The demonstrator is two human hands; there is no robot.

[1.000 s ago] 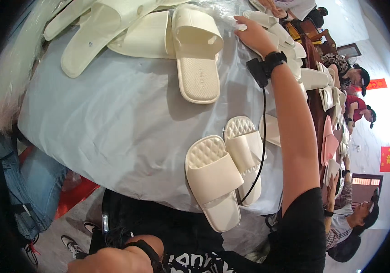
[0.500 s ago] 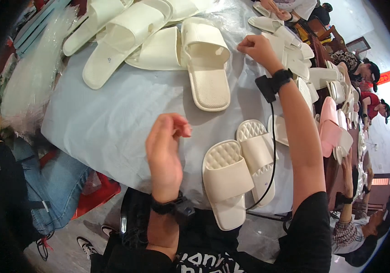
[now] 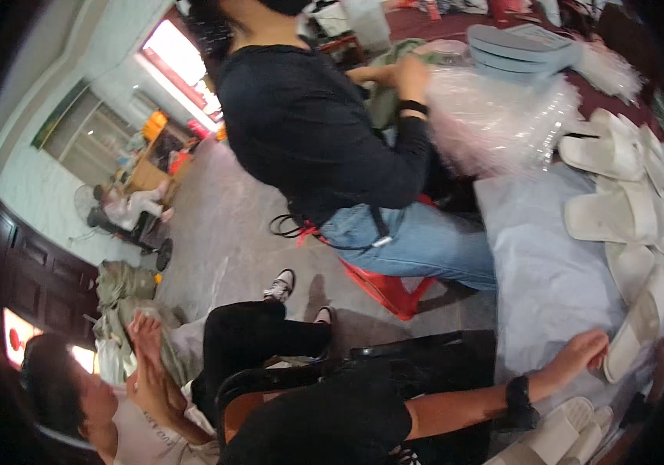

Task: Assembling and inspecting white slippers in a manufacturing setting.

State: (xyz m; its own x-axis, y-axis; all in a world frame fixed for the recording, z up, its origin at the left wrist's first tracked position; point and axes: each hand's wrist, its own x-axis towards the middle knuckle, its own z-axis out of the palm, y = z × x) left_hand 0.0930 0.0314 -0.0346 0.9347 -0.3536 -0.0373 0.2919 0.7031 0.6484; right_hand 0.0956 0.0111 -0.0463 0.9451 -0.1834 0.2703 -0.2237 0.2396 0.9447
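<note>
My left hand (image 3: 582, 354) reaches over the grey-covered table (image 3: 533, 267) at the right, fingers loosely bent, with nothing seen in them. Close beside its fingertips lies an off-white slide slipper (image 3: 632, 335); whether they touch is unclear. More off-white slippers (image 3: 607, 217) spread along the table's far right part. Below my left wrist lies a pair of cream slippers (image 3: 550, 435), partly cut off by the lower edge. My right hand (image 3: 663, 358) shows only as a dark, blurred shape at the right rim, its fingers not readable.
A seated person in black (image 3: 308, 132) is to my left, one hand (image 3: 411, 77) by a pile of clear plastic bags (image 3: 494, 116). Grey-blue slippers (image 3: 518, 53) lie behind the bags. Under that person is a red stool (image 3: 394, 293). Another person (image 3: 153, 411) sits at the lower left.
The view has swung far to the left, so the table is now at the right side. My right hand has passed from plain view to the dark rim.
</note>
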